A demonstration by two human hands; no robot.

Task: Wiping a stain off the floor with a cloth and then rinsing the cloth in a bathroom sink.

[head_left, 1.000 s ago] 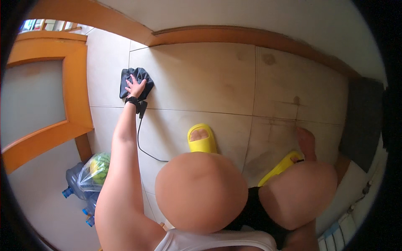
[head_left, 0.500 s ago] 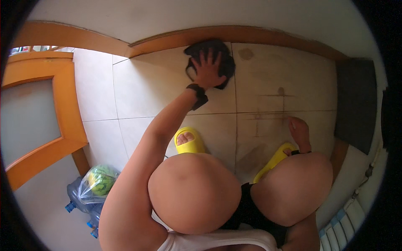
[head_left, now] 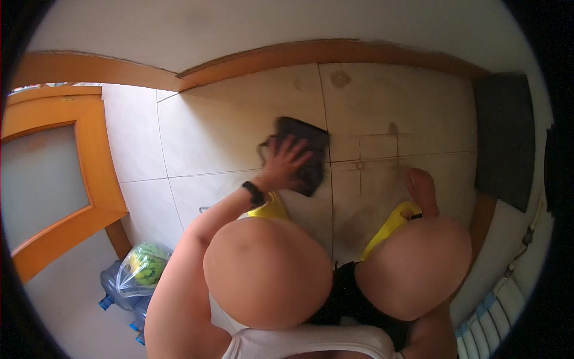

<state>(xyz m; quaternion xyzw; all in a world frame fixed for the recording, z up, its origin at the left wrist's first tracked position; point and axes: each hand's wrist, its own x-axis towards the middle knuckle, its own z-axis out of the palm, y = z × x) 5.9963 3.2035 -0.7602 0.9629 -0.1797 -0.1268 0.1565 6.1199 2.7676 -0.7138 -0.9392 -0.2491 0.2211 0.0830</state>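
Note:
My left hand (head_left: 283, 163) lies flat with its fingers spread on a dark grey cloth (head_left: 312, 133), pressing it against the tiled floor (head_left: 221, 122). The cloth is roughly square, with a loop of it sticking out on the left, and is slightly blurred. My right hand (head_left: 423, 184) hangs just beyond my right knee, above the floor and apart from the cloth. Its fingers bend out of sight, and no held object shows. Brown stains and dark lines (head_left: 393, 128) mark the tiles to the right of the cloth.
A wooden skirting (head_left: 275, 58) edges the far wall. At the left stands an orange-framed door (head_left: 98, 155), with a bagged watermelon (head_left: 148, 266) and blue water jugs (head_left: 113, 287) below it. A dark mat (head_left: 505, 140) lies right. Yellow slippers (head_left: 272, 208) are on my feet.
My left hand has drawn the cloth from the far skirting toward me, close to the left slipper. The cloth lies flatter and squarer. My right hand stays by the knee.

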